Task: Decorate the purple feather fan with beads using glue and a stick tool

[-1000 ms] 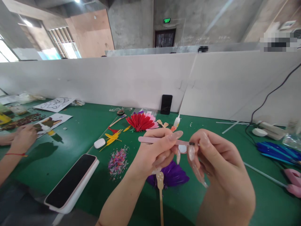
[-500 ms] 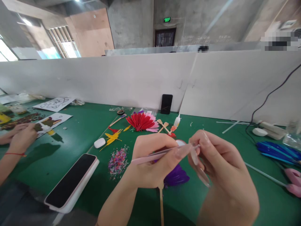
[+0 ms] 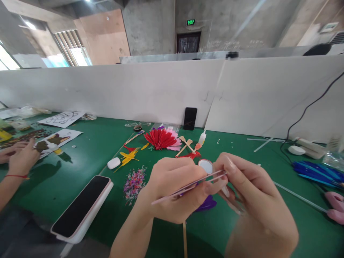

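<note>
My left hand (image 3: 174, 190) is closed around a pair of pink tweezers (image 3: 163, 199), whose two arms point right. Their tips meet the fingertips of my right hand (image 3: 260, 200), where thumb and forefinger are pinched together. Whatever sits between those fingertips is too small to make out. Below my hands lies a purple feather-like piece (image 3: 206, 204), partly covered by the left hand. A thin wooden stick (image 3: 185, 238) runs toward me from beneath it. Just behind the tweezers is a white disc with a red rim (image 3: 205, 166).
Red petals in a fan (image 3: 159, 139), a glue bottle (image 3: 202, 137), yellow pieces (image 3: 129, 156) and confetti-like bits (image 3: 135, 184) lie around the green table (image 3: 94, 157). A phone (image 3: 82, 208) is at left, blue strips (image 3: 318, 173) at right. A co-worker's hands (image 3: 23, 156) are far left.
The tweezers' arms have spread apart and my left hand has turned slightly, uncovering more of the white disc. My right hand keeps its pinch, nearly in place.
</note>
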The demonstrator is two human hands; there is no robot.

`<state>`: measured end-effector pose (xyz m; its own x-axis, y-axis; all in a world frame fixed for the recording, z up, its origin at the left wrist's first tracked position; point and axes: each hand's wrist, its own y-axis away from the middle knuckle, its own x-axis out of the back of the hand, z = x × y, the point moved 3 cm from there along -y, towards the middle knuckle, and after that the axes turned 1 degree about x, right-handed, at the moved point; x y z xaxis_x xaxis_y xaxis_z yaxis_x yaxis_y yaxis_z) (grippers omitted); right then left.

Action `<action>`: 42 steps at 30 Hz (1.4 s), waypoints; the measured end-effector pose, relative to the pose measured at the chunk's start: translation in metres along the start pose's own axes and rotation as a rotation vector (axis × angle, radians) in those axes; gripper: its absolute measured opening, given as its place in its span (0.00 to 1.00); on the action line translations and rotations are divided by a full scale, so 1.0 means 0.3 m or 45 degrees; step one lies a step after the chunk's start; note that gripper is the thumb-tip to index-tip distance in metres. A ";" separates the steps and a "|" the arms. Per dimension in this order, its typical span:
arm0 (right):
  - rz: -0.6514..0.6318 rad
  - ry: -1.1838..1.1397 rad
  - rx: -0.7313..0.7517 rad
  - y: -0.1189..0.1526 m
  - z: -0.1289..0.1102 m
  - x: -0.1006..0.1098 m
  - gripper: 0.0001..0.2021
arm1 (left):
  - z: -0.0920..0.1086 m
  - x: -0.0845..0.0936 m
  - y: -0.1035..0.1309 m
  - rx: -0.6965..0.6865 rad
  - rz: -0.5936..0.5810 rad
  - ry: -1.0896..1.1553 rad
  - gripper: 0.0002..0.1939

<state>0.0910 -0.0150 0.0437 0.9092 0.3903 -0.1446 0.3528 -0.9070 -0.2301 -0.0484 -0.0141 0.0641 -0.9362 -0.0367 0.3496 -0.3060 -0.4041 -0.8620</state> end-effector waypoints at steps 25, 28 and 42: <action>-0.085 -0.302 -0.067 -0.016 0.008 -0.011 0.16 | -0.020 0.003 0.004 0.163 0.040 0.118 0.10; -0.097 -0.313 -0.065 -0.023 0.005 -0.014 0.16 | -0.020 0.003 0.008 0.114 0.059 0.046 0.10; -0.116 -0.220 -0.094 -0.008 0.004 -0.017 0.16 | -0.026 0.017 0.004 0.058 0.013 0.076 0.10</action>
<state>0.0854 -0.0145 0.0439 0.8238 0.4868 -0.2905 0.4529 -0.8733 -0.1794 -0.0549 -0.0075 0.0619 -0.9482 0.0128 0.3175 -0.2897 -0.4452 -0.8473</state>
